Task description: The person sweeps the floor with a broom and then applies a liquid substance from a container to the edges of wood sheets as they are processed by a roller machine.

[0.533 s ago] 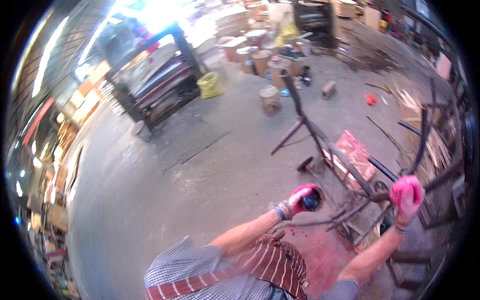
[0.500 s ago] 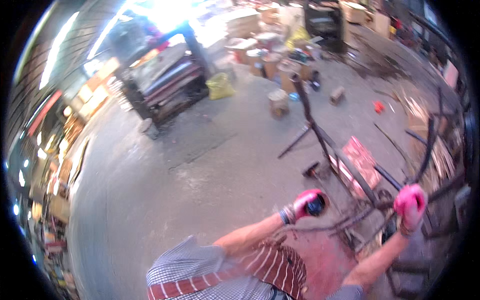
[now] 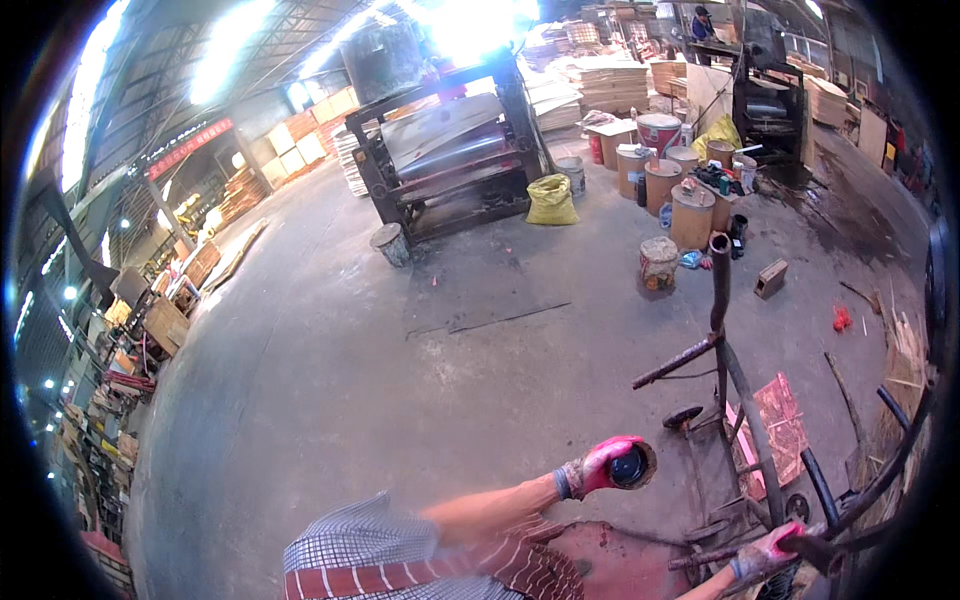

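Note:
My left hand [image 3: 600, 467], in a pink-and-white work glove, is closed around a small round cup [image 3: 629, 466]. Its open top faces up and looks black inside, with a brownish rim on the right; what it contains is not clear. Lower right, my gloved right hand [image 3: 768, 550] is wrapped round a rusty metal pipe of a wheeled frame cart [image 3: 765, 440]. The cart is made of bent dark tubes, with one pipe standing tall at its far end and a small black wheel [image 3: 683, 416] beside it. A pink patterned sheet [image 3: 778, 425] lies behind the tubes.
Ahead stands a large roller machine [image 3: 450, 160] with a yellow sack [image 3: 552, 200] at its right foot. Several drums and buckets [image 3: 692, 215] group at the far right, near a brick-like block [image 3: 770, 278]. Thin wood strips [image 3: 905, 360] lie at the right edge.
My view has tilted up and turned left, so the machine and drums sit lower and further right. My right hand appears lower on the cart; the left still holds the cup.

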Demonstrator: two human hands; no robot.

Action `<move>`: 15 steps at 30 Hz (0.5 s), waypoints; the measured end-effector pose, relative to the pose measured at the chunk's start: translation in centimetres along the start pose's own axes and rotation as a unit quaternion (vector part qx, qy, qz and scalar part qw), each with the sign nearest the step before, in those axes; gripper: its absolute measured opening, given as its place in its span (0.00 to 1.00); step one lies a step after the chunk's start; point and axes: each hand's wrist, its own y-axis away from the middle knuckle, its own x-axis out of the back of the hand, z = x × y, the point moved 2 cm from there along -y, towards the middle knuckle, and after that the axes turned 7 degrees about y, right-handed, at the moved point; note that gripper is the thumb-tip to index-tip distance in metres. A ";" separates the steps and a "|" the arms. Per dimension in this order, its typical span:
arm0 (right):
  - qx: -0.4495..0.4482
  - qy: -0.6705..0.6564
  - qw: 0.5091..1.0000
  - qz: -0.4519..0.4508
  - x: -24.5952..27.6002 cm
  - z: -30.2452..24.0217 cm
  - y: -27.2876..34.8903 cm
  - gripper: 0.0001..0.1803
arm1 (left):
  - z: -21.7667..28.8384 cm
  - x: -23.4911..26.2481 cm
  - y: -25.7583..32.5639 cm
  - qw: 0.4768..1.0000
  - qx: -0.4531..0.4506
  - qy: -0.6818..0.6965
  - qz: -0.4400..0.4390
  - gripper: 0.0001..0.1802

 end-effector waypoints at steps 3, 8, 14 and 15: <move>0.013 0.030 0.999 0.010 -0.9 -5.6 3.0 0.17 | 4.2 -0.1 1.9 0.999 -0.033 0.012 0.007 0.24; 0.021 0.028 0.998 -0.056 -6.6 -14.8 11.1 0.16 | 10.7 6.7 2.1 0.993 -0.052 0.077 0.068 0.26; -0.147 0.004 0.919 -0.365 -16.9 -18.9 28.5 0.16 | 23.8 12.5 0.4 0.993 -0.092 0.072 0.035 0.25; -0.208 0.013 0.878 -0.431 -17.8 -18.1 31.4 0.16 | 25.5 13.4 0.3 0.992 -0.091 0.088 0.028 0.25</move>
